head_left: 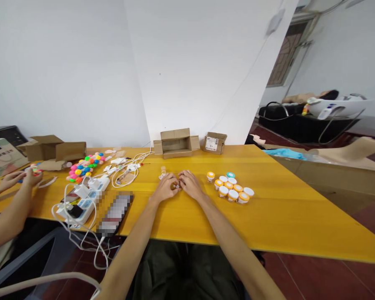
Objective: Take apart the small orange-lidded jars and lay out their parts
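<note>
My left hand [166, 187] and my right hand [189, 183] meet over the middle of the table, fingers curled inward and fingertips nearly touching. Something small and pale shows between them, too tiny to name. Just beyond my left hand stands a small clear cup [163, 170], and small whitish pieces [161, 176] lie beside it, partly covered by the fingers. To the right of my right hand is a cluster of small clear jars with white, orange and teal lids [233, 194]. One orange-lidded jar [210, 176] stands slightly apart.
Two cardboard boxes, one open [176, 152] and one smaller [214, 143], sit by the wall. Leftward are white cables [134, 160], a power strip [92, 200], a phone [115, 214] and colourful balls [85, 167]. A co-worker's hands [31, 177] work at far left.
</note>
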The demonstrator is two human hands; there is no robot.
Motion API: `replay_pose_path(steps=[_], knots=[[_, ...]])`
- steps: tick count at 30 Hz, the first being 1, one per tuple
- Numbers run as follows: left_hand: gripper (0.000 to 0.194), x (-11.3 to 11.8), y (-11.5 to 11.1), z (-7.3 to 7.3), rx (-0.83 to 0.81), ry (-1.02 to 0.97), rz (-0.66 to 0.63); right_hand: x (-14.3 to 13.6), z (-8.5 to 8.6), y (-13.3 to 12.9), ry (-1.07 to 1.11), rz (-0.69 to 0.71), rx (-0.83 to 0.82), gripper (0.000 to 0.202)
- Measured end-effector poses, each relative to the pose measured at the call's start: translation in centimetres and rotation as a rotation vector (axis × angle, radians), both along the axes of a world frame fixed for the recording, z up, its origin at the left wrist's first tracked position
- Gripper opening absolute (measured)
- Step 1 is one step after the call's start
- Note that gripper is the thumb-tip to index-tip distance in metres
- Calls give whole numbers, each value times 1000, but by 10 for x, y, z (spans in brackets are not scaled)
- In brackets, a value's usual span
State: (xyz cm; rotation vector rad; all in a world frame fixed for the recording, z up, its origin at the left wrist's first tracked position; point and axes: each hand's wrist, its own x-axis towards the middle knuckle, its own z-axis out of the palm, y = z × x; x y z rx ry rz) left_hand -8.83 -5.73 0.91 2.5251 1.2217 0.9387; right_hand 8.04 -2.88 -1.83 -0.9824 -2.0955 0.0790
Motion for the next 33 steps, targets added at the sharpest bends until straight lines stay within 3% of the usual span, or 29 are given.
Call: replay_pose_path(steps=[22, 33], knots=[[18, 0, 1, -2, 10, -26, 20, 5, 3, -3, 107, -62, -8, 20], [14, -2, 2, -4, -12, 1, -4, 11, -3, -8, 113, -211, -98, 16]])
